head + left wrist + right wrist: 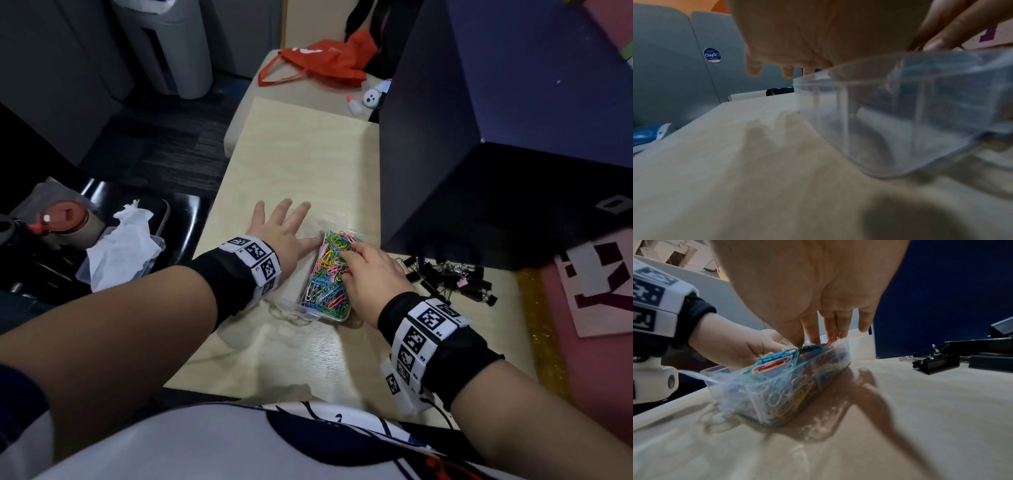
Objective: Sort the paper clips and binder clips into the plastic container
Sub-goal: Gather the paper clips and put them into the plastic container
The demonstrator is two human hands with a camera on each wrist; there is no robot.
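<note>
A clear plastic container (pixel 294 306) sits on the pale table (pixel 301 154). Its right compartment is heaped with coloured paper clips (pixel 329 270). My left hand (pixel 284 222) lies spread with straight fingers over the container's left side, its thumb against the clips' compartment. My right hand (pixel 346 257) reaches down into the pile. In the right wrist view its fingertips (pixel 812 335) pinch a few paper clips (pixel 777 358) at the top of the container (pixel 777 394). Black binder clips (pixel 452 277) lie in a loose heap right of the container. The left wrist view shows the container (pixel 879 113) beside my palm (pixel 797 40).
A big dark blue box (pixel 496 154) stands just behind the binder clips (pixel 935 361). A red bag (pixel 318 61) and a small bottle (pixel 352 104) lie at the table's far end. Tissue in a clear tub (pixel 126 246) and a red-lidded cup (pixel 68 219) sit off the left edge.
</note>
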